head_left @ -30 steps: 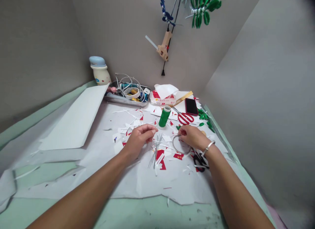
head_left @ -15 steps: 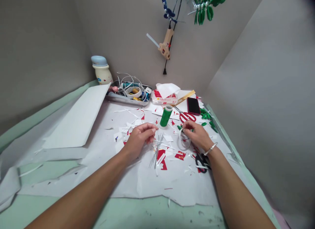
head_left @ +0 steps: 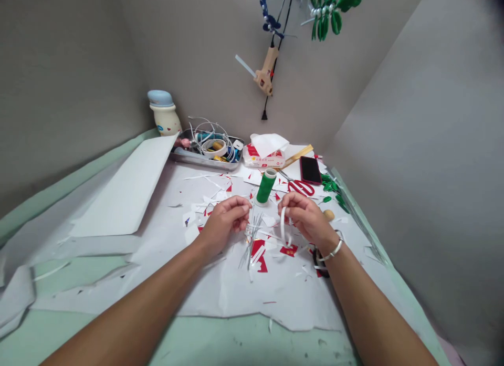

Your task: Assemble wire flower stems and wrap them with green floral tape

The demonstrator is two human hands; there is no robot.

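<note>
My right hand [head_left: 305, 215] is closed on a narrow white ring, which looks like a roll of tape [head_left: 283, 227]; it hangs upright from the fingers. My left hand [head_left: 228, 218] is pinched, thumb against fingertips, and whatever may be between them is too small to make out. Just below and between the hands lies a loose bundle of thin silvery wires [head_left: 252, 240]. A green spool of thread [head_left: 266, 186] stands behind the gap between the hands. Black-handled scissors [head_left: 319, 262] lie partly hidden under my right wrist.
Red and white paper scraps [head_left: 259, 255] litter the white sheet. Behind are red-handled scissors [head_left: 301, 187], a phone [head_left: 310, 170], a tissue pack [head_left: 263, 157] and a metal tray [head_left: 205, 158]. A white board [head_left: 126, 190] lies left. A glue gun [head_left: 265, 74] hangs above.
My right hand has moved left, closer to my left hand, and turned the roll of tape more edge-on. A small round tan thing now shows beside it. My left hand stays nearly still.
</note>
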